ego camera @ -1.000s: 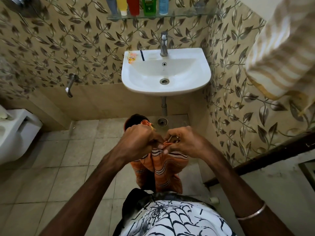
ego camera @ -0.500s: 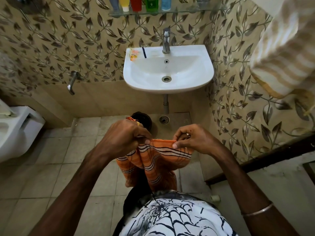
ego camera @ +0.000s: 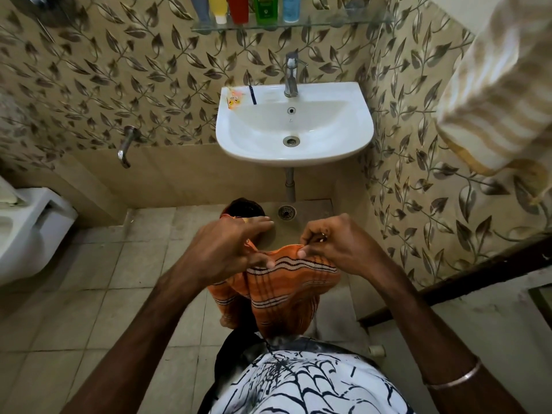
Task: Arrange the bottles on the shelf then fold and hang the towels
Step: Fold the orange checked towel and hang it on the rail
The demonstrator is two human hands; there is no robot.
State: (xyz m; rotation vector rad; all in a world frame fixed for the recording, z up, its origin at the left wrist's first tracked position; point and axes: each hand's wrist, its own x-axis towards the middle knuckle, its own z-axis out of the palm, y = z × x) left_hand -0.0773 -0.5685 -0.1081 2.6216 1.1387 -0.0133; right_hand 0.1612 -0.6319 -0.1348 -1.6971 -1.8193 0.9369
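orange towel (ego camera: 286,282) pinched by right hand (ego camera: 334,249), hanging under left hand (ego camera: 227,249)

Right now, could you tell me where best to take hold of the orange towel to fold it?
Pinch the orange towel at both ends of its striped top hem, from above: that edge is stretched level while the rest hangs bunched below.

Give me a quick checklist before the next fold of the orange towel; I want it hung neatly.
1. Right hand pinches the towel edge: ok.
2. Left hand grip: thumb on the edge, fingers spread; not ok.
3. Top edge stretched flat: not ok, it sags and bunches.
4. Towel clear of the floor: cannot tell.
5. Bottles on the shelf: ok.
6. Free space on a rail: cannot tell.
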